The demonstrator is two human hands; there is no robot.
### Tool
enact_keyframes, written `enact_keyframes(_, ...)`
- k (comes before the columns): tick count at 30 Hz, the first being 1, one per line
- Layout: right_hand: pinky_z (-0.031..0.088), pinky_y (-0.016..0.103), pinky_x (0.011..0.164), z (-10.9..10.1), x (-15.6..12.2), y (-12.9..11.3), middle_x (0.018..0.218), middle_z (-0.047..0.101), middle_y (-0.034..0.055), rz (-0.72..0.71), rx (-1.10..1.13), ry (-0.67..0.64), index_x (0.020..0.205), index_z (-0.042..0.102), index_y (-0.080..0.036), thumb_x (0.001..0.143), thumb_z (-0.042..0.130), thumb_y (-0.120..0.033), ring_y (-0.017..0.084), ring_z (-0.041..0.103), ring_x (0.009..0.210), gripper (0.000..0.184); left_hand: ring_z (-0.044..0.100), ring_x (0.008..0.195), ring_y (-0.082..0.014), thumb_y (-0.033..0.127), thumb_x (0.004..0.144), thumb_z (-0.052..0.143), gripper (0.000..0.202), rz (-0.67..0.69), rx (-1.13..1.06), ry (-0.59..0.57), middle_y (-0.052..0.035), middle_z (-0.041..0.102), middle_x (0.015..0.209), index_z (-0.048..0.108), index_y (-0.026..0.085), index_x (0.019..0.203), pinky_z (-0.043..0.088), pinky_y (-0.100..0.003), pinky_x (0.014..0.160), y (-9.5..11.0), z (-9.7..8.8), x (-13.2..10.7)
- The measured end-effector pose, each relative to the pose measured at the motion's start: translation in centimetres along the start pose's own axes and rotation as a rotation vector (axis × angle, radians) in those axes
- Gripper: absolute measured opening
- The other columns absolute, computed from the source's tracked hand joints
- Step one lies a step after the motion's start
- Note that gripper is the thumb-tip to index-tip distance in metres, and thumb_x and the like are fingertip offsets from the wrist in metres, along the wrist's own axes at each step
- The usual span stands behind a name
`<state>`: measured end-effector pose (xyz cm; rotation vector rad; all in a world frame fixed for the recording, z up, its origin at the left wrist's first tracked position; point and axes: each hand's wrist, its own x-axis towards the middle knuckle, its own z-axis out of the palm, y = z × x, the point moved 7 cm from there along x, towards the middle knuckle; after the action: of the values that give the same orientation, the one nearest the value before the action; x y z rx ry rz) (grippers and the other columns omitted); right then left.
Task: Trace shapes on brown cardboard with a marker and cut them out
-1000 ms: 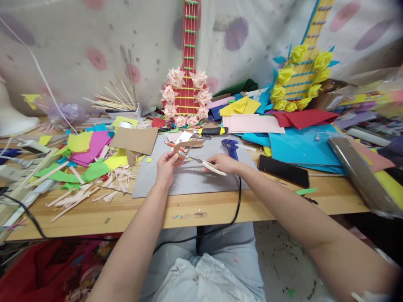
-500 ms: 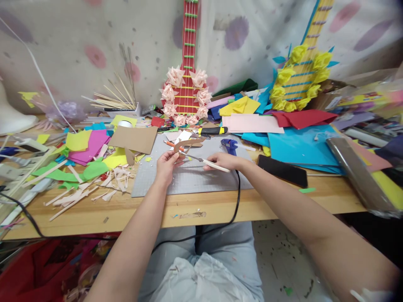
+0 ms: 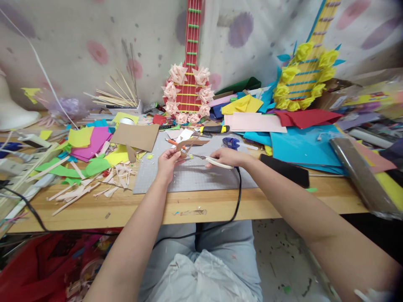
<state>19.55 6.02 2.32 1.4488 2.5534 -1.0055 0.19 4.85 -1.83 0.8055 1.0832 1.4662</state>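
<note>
Over the grey cutting mat (image 3: 151, 176), my left hand (image 3: 168, 164) is closed on a curved strip of brown paper (image 3: 192, 143). My right hand (image 3: 227, 157) grips white-handled scissors (image 3: 220, 163), their blades pointing left toward the strip. The blade tips reach the paper near my left fingers; whether they touch it I cannot tell. Just behind my right hand a blue glue gun (image 3: 231, 143) lies on the mat, its black cord running down over the table edge. Behind the strip lie an orange pencil (image 3: 172, 142) and a yellow-and-black utility knife (image 3: 214, 129).
A red paper guitar with pink flowers (image 3: 188, 94) and a yellow one (image 3: 304, 75) lean on the back wall. Paper scraps (image 3: 119, 176) and a brown sheet (image 3: 135, 136) lie left. Blue sheets (image 3: 302, 147), a black phone-like slab (image 3: 285, 170) and a wrapped brown bundle (image 3: 362, 172) lie right.
The view has shifted slightly, moving the scene a little rightward. The scissor handles sit a bit wider apart from my left hand, and the strip's free end extends further right.
</note>
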Motion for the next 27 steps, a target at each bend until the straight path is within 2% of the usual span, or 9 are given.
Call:
enact_keyframes(10,0.024,0.024,0.054,0.89,-0.07,-0.08,0.061,0.057,0.0011,0.036,-0.057,0.115,0.071,0.064,-0.017,0.062,0.047,-0.074,0.012,0.045,0.058,0.060,0.063,0.057,-0.0131,0.021,0.059,0.070,0.020,-0.029,-0.070,0.036,-0.0012,0.066,0.064,0.057,0.014,0.073,0.053,-0.030,0.061,-0.54,-0.25,0.21)
enact_keyframes(19,0.024,0.025,0.055,0.27,-0.14,0.19,0.071,0.064,0.0045,0.065,-0.201,0.207,0.079,0.066,-0.022,0.063,0.047,-0.073,0.016,0.050,0.066,0.057,0.064,0.057,-0.0144,0.016,0.063,0.067,0.014,-0.061,-0.098,0.038,-0.0023,0.066,0.065,0.057,0.013,0.073,0.053,-0.035,0.068,-0.39,-0.21,0.06)
enact_keyframes(24,0.025,0.023,0.054,-0.01,-0.04,0.25,0.070,0.064,0.0033,0.065,-0.244,0.277,0.079,0.066,-0.022,0.065,0.044,-0.073,0.015,0.051,0.065,0.057,0.066,0.065,-0.0163,0.015,0.067,0.065,0.012,-0.096,-0.162,-0.003,-0.0043,0.068,0.069,0.057,0.012,0.076,0.052,-0.034,0.071,-0.49,0.18,-0.02)
enact_keyframes(27,0.026,0.023,0.054,0.13,0.08,0.34,0.071,0.064,0.0027,0.060,-0.238,0.259,0.081,0.066,-0.022,0.066,0.044,-0.073,0.014,0.052,0.065,0.057,0.067,0.068,-0.0169,0.015,0.069,0.064,0.012,-0.099,-0.169,-0.004,-0.0052,0.068,0.071,0.058,0.011,0.078,0.052,-0.033,0.071,-0.46,0.21,-0.07)
